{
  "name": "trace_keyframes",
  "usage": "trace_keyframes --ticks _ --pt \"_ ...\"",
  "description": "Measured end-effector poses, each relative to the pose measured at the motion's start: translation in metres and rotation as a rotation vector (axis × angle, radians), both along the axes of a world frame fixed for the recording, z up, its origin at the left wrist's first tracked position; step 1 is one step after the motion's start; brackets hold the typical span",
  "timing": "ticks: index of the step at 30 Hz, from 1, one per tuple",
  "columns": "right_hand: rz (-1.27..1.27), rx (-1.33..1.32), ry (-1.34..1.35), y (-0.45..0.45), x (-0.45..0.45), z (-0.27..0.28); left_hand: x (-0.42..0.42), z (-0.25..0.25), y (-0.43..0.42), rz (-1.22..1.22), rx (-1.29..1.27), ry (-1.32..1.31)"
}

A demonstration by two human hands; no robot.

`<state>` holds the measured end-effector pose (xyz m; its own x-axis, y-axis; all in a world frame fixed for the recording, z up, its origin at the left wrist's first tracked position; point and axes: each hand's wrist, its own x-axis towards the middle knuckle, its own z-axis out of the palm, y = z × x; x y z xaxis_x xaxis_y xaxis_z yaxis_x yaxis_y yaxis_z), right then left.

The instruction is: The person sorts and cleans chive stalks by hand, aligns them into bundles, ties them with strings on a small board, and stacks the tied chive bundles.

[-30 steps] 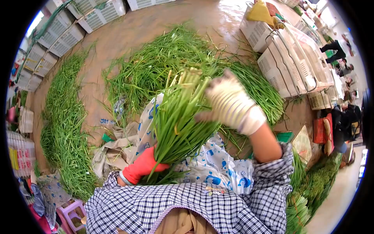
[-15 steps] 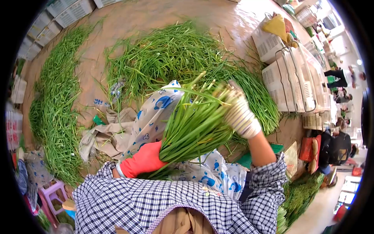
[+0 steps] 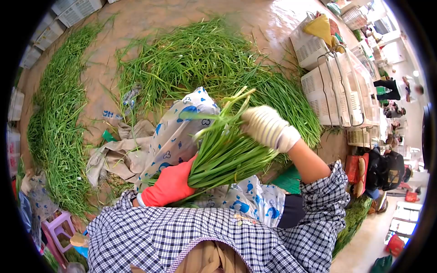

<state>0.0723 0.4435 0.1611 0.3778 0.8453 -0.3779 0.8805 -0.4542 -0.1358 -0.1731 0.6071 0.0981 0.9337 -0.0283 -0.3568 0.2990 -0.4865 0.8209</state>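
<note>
A thick bunch of garlic chives (image 3: pixel 230 154) lies slanted over my lap, on the blue-patterned plastic apron (image 3: pixel 175 129). My left hand (image 3: pixel 170 184), in a coral-red glove, is closed around its lower left part. My right hand (image 3: pixel 269 129), in a white striped glove, is curled against the upper right side of the bunch, its fingers partly hidden by leaves and smeared by motion. Some bent leaves (image 3: pixel 223 118) stick out past the right fingers. Beyond my knees a large heap of chives (image 3: pixel 195 61) is spread on the floor.
Another long row of chives (image 3: pixel 59 118) runs along the left. White plastic crates (image 3: pixel 339 88) stand at the right, more crates (image 3: pixel 79 12) at the upper left. A beige cloth (image 3: pixel 120 157) lies by my left knee, a purple stool (image 3: pixel 59 227) at lower left. People are far right.
My right hand has moved slightly left and down along the bunch, with its elbow swung outward. The left hand keeps its hold. The loose leaf ends have shifted.
</note>
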Motion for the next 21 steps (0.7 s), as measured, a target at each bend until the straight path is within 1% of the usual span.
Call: trace_keyframes --ticks 1,3,4,5,6,7,8,9,10,12,13,14,15,16,17,18,19,21 --pt "-0.057 0.137 -0.069 -0.01 0.017 -0.008 0.0 -0.002 0.001 0.006 -0.004 0.0" --pt "-0.457 0.707 0.408 -0.032 0.058 -0.015 -0.002 -0.006 0.003 -0.008 0.014 -0.036" --pt "-0.272 0.763 0.185 -0.029 0.071 0.013 -0.001 -0.005 0.004 -0.01 0.013 -0.037" --pt "-0.305 0.858 0.199 -0.029 0.093 0.034 -0.001 -0.004 0.005 -0.005 0.016 -0.01" --pt "-0.395 0.913 0.17 -0.027 0.114 0.06 0.0 -0.003 0.005 -0.002 0.017 0.016" --pt "-0.576 0.934 0.123 -0.021 0.135 0.091 0.0 -0.005 0.004 -0.007 0.014 0.012" --pt "-0.717 0.911 0.066 -0.014 0.154 0.117 -0.002 -0.01 0.002 -0.008 0.013 -0.028" --pt "-0.787 0.816 0.006 -0.005 0.164 0.134 -0.004 -0.013 0.0 -0.008 0.013 -0.064" --pt "-0.712 0.669 -0.117 0.006 0.163 0.144 -0.007 -0.015 -0.001 -0.01 0.015 -0.062" --pt "-0.402 0.143 -0.417 0.019 0.136 0.129 -0.012 -0.019 -0.002 -0.038 0.12 -0.128" --pt "-0.29 -0.106 -0.445 0.028 0.115 0.117 -0.012 -0.021 -0.002 -0.043 0.114 -0.128" --pt "-0.292 -0.385 -0.322 0.037 0.099 0.101 -0.013 -0.024 -0.003 -0.073 0.169 -0.186" --pt "-0.219 -0.478 -0.134 0.039 0.078 0.087 -0.014 -0.026 -0.005 -0.099 0.223 -0.243" --pt "-0.119 -0.614 -0.007 0.041 0.059 0.063 -0.015 -0.026 -0.006 -0.097 0.212 -0.237" --pt "-0.13 -0.486 0.352 0.029 0.038 0.053 -0.015 -0.025 -0.005 -0.108 0.239 -0.246" --pt "0.012 -0.504 0.276 0.03 0.015 0.045 -0.015 -0.025 -0.005 -0.118 0.268 -0.252" --pt "0.082 -0.323 0.417 0.0 0.014 -0.006 -0.016 -0.026 -0.005 -0.118 0.265 -0.24" --pt "0.189 -0.175 0.469 -0.014 0.009 -0.026 -0.017 -0.029 -0.005 -0.126 0.293 -0.285"
